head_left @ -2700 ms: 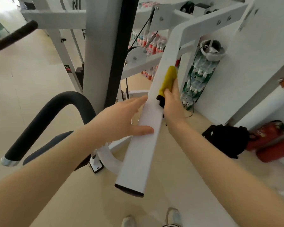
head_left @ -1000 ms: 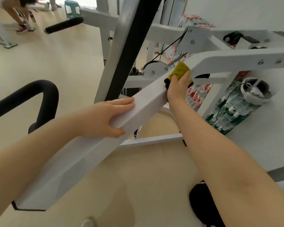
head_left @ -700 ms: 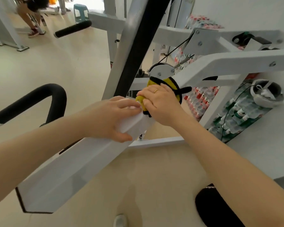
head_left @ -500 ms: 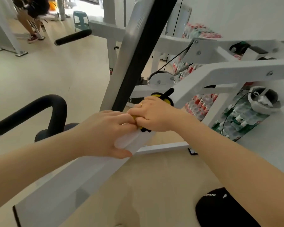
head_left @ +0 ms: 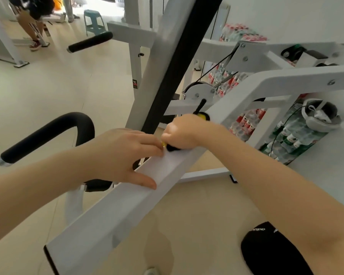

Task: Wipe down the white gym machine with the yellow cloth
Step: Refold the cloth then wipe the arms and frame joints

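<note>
Black bag, mirrored "adidas" lettering, floor.

Beam runs diagonally from lower left up to right, joining frame arm. Left hand rests on beam; right hand just beside it, further up, on cloth. Upright post behind the hands. Curved handle left of beam. Bag on floor lower right. Bottles right, behind frame arm. Stool far back left.
</note>
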